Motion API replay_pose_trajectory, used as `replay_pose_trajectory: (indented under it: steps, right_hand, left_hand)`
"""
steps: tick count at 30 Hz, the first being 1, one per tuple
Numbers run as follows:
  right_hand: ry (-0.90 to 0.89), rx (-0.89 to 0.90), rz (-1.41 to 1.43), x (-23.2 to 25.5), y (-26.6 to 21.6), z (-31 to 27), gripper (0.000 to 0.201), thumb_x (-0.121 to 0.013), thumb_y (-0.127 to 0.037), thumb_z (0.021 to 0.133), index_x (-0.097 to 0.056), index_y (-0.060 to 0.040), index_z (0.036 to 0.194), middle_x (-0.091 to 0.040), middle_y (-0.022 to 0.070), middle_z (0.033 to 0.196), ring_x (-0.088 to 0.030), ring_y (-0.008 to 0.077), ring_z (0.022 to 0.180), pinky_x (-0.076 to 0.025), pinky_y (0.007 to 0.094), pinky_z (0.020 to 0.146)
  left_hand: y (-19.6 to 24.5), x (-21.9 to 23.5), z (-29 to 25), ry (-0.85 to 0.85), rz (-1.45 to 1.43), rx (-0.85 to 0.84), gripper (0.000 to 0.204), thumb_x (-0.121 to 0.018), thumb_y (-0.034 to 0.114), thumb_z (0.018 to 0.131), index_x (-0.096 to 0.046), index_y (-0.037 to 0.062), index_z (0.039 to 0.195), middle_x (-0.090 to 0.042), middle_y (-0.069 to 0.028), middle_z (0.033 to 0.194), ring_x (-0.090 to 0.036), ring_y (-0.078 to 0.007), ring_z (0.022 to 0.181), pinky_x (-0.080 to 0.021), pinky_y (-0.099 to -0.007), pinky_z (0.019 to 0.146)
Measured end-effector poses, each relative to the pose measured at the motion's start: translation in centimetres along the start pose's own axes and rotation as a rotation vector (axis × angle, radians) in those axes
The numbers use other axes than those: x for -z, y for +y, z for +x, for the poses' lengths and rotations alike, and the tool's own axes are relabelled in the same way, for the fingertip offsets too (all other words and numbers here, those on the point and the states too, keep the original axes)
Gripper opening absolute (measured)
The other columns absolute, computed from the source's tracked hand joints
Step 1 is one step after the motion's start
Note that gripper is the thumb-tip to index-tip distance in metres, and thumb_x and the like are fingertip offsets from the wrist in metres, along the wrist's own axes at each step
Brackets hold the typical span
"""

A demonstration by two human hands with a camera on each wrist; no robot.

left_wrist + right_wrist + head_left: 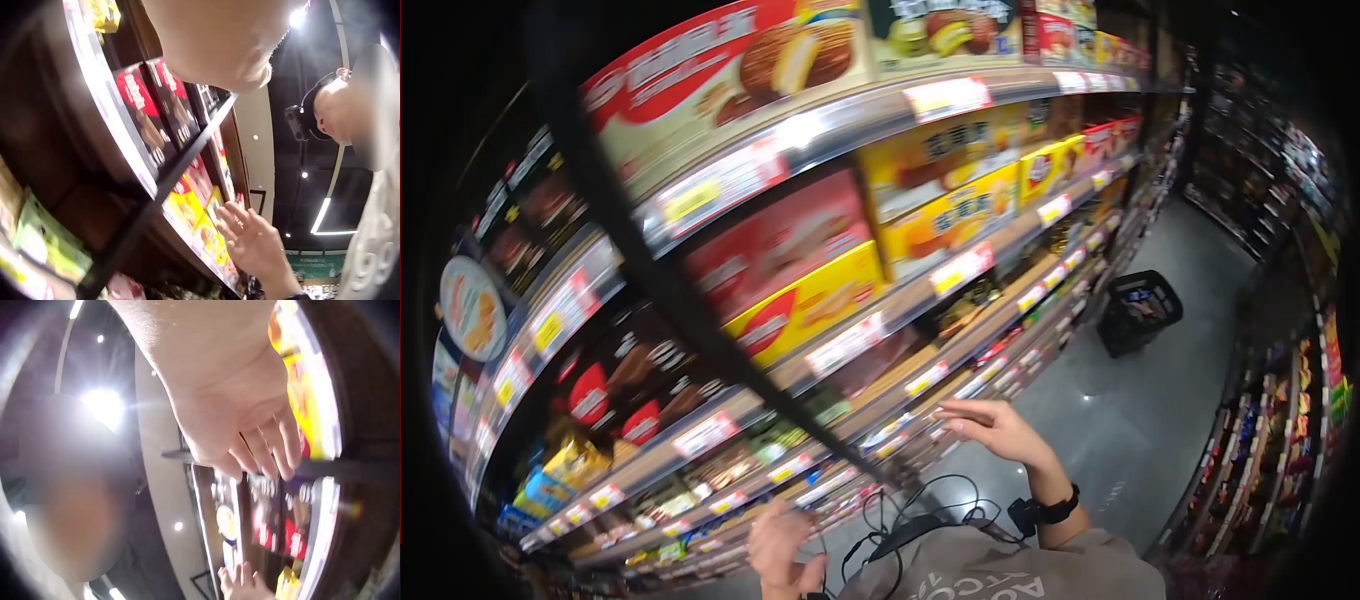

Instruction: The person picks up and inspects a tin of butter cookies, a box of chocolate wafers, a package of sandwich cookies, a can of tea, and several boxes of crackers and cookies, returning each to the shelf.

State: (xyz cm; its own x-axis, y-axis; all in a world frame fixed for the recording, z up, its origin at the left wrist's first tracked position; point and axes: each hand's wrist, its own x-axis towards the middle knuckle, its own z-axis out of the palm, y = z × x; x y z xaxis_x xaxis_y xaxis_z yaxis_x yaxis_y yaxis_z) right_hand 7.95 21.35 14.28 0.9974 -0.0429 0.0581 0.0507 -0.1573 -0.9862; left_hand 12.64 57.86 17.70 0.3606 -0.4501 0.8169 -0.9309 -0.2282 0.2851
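My right hand (998, 432) reaches forward in front of the lower shelves with straight fingers and holds nothing; a dark band circles its wrist. In the right wrist view its palm (237, 406) shows, the fingers slightly spread. My left hand (778, 548), blurred in the head view, is raised low at the front, empty, with its fingers loosely extended. Nearest to the hands are shelves of packaged snacks: yellow boxes (815, 300), a pink-red box (775, 235) and dark boxes with red labels (635, 385).
A black shopping basket (1135, 335) with small items in it stands on the grey floor (1060, 420). A dark bar (690, 320) crosses in front of the shelves. Price tags line the shelf edges (850, 342). Black cables (960, 490) loop near the shirt; another shelf (1280, 440) stands right.
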Motion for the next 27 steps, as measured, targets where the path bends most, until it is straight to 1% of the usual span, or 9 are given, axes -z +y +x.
replay_pose_trajectory:
  steps: [1,2,5,9,12,16,20,24,27]
  right_hand:
    - [0.063,-0.097,-0.357,2.5,1.6,-1.5,0.045,-0.069,-0.024,0.093,-0.063,-0.0083,0.134,-0.072,0.0179,0.116,-0.072,0.0301,0.103,-0.055,0.036,0.088]
    - [0.101,-0.211,-0.702,4.4,3.3,-3.3,0.046,-0.069,-0.028,0.093,-0.063,-0.0102,0.134,-0.072,0.019,0.114,-0.072,0.0313,0.1,-0.055,0.0367,0.087]
    - [0.134,-0.236,-0.735,11.5,7.3,-8.1,0.048,-0.068,-0.036,0.092,-0.064,-0.0126,0.133,-0.071,0.0218,0.11,-0.071,0.0345,0.096,-0.055,0.039,0.083]
    - [0.533,-0.286,-0.411,15.9,3.8,-12.8,0.045,-0.068,-0.034,0.093,-0.066,-0.0077,0.129,-0.071,0.0209,0.113,-0.073,0.0334,0.095,-0.056,0.0394,0.08]
    - [0.703,-0.281,-0.366,17.2,6.1,-16.5,0.046,-0.068,-0.034,0.093,-0.066,-0.0052,0.128,-0.07,0.0201,0.119,-0.072,0.0335,0.098,-0.056,0.039,0.082]
    - [0.619,-0.503,-0.209,17.1,12.6,-22.0,0.046,-0.068,-0.034,0.095,-0.065,-0.0047,0.13,-0.07,0.0206,0.121,-0.07,0.0306,0.106,-0.054,0.0374,0.089]
    - [0.575,-0.582,-0.041,18.9,16.2,-27.0,0.049,-0.067,-0.038,0.095,-0.064,-0.0051,0.132,-0.072,0.0202,0.113,-0.068,0.0263,0.104,-0.051,0.035,0.092]
    - [0.756,-0.637,0.013,24.3,17.8,-28.7,0.05,-0.067,-0.036,0.096,-0.062,-0.0024,0.133,-0.072,0.0187,0.113,-0.068,0.0245,0.103,-0.051,0.0356,0.094]
    - [0.878,-0.584,-0.046,30.5,19.3,-27.8,0.051,-0.067,-0.035,0.096,-0.061,-0.001,0.133,-0.072,0.0186,0.112,-0.067,0.0245,0.104,-0.051,0.0356,0.094]
  left_hand:
    - [0.0,-2.7,0.8,-0.089,-0.072,-0.016,0.03,-0.075,0.023,0.08,-0.068,-0.0006,0.098,-0.072,-0.0148,0.08,-0.071,-0.0303,0.075,-0.058,-0.042,0.081]
    - [-0.2,-5.4,0.3,-0.085,-0.114,0.03,0.033,-0.076,0.015,0.078,-0.067,-0.0015,0.105,-0.072,-0.0146,0.082,-0.071,-0.0283,0.072,-0.058,-0.037,0.074]
    - [0.1,-13.1,0.6,-0.073,-0.216,0.148,0.05,-0.075,0.0,0.072,-0.063,-0.003,0.121,-0.073,-0.0143,0.084,-0.07,-0.0255,0.069,-0.055,-0.0338,0.065]
    - [2.1,-22.2,4.5,-0.246,-0.39,0.07,0.046,-0.077,0.002,0.076,-0.065,0.0015,0.121,-0.072,-0.0134,0.086,-0.069,-0.0253,0.068,-0.054,-0.0326,0.063]
    - [3.2,-28.8,7.6,-0.516,-0.438,-0.013,0.04,-0.077,0.005,0.078,-0.068,0.0047,0.117,-0.069,-0.0118,0.081,-0.067,-0.028,0.064,-0.052,-0.0346,0.06]
    - [3.5,-36.7,9.4,-0.64,-0.55,0.0,0.018,-0.073,0.004,0.084,-0.072,0.0035,0.102,-0.066,-0.0124,0.074,-0.065,-0.0296,0.065,-0.052,-0.0349,0.06]
    - [3.2,-45.1,10.2,-0.719,-0.684,0.312,0.012,-0.069,0.007,0.09,-0.072,-0.0015,0.097,-0.07,-0.0134,0.078,-0.067,-0.022,0.063,-0.05,-0.0308,0.06]
    - [4.4,-53.0,11.6,-0.654,-0.607,0.224,0.008,-0.068,0.005,0.09,-0.072,-0.0013,0.094,-0.069,-0.0132,0.075,-0.068,-0.0214,0.064,-0.051,-0.0305,0.059]
    - [7.0,-58.0,15.6,-0.577,-0.641,-0.08,0.008,-0.071,0.001,0.083,-0.07,0.0023,0.091,-0.068,-0.0128,0.076,-0.068,-0.0304,0.066,-0.053,-0.0359,0.06]
